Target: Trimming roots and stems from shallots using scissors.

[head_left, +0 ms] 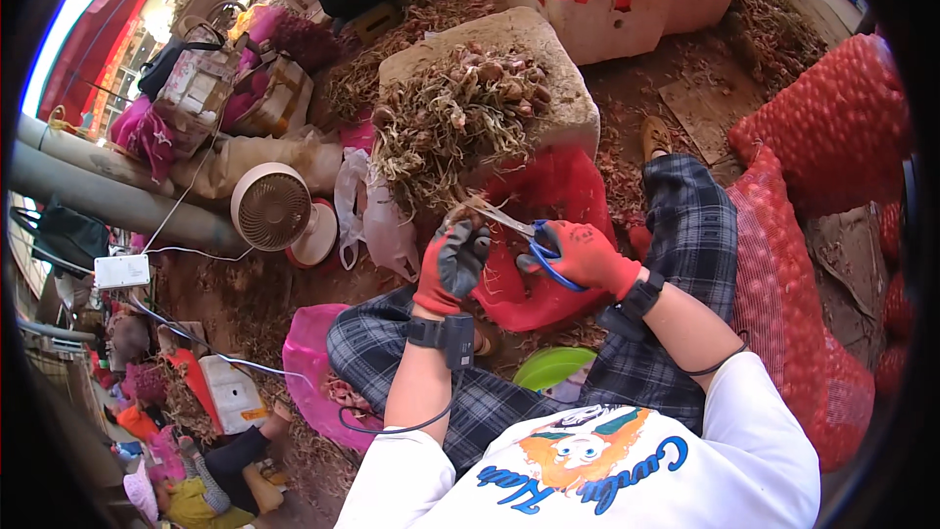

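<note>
In red and grey work gloves, both of my hands meet in front of a foam box topped by a pile of shallots with dry stems. My left hand is closed around a shallot, mostly hidden by the fingers. A pair of scissors with blue handles is gripped in my right hand. Its blades point left and reach the dry stems at my left fingertips. Under the hands, a red mesh bag hangs against the box and spreads between my legs.
Full red mesh sacks stand to my right. On the left are a round fan, a white plastic bag and a pink bag. A green basin lies between my legs. Foam crates stand at the back; other people sit nearby.
</note>
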Demonstrator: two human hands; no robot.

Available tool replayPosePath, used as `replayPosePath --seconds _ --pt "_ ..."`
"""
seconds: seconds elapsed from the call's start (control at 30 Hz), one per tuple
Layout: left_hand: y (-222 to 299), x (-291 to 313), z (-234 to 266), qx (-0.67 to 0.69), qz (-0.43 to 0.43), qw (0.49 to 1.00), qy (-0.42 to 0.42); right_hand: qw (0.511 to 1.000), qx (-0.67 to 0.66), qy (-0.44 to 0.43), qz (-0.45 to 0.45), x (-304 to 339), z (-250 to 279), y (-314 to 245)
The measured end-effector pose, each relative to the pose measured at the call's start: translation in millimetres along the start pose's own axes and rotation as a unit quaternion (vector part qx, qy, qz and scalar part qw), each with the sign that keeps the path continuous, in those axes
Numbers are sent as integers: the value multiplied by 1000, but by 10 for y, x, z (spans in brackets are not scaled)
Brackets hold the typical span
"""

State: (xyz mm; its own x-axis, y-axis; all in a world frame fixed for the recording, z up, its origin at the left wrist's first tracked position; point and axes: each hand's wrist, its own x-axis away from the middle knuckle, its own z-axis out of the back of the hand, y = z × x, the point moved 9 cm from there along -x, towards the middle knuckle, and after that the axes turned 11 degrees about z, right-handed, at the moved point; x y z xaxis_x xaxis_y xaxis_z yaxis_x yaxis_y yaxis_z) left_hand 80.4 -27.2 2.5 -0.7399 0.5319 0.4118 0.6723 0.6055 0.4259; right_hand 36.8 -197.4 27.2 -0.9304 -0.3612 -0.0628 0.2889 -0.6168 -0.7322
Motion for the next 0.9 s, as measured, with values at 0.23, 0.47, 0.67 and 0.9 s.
replayPosePath --seconds 0.23,0.47,0.67,0.9 --pt "-105 41 5 -26 58 998 -4 992 109 -41 42 -32 3 -121" --pt "-187 9 2 -51 83 995 -35 978 205 8 45 6 14 -158" --pt "-191 -18 56 -1 107 994 -16 986 166 -14 -8 -94 -52 -41" --pt "-152 -90 49 -24 66 997 -11 998 -51 10 -20 -85 -176 149"
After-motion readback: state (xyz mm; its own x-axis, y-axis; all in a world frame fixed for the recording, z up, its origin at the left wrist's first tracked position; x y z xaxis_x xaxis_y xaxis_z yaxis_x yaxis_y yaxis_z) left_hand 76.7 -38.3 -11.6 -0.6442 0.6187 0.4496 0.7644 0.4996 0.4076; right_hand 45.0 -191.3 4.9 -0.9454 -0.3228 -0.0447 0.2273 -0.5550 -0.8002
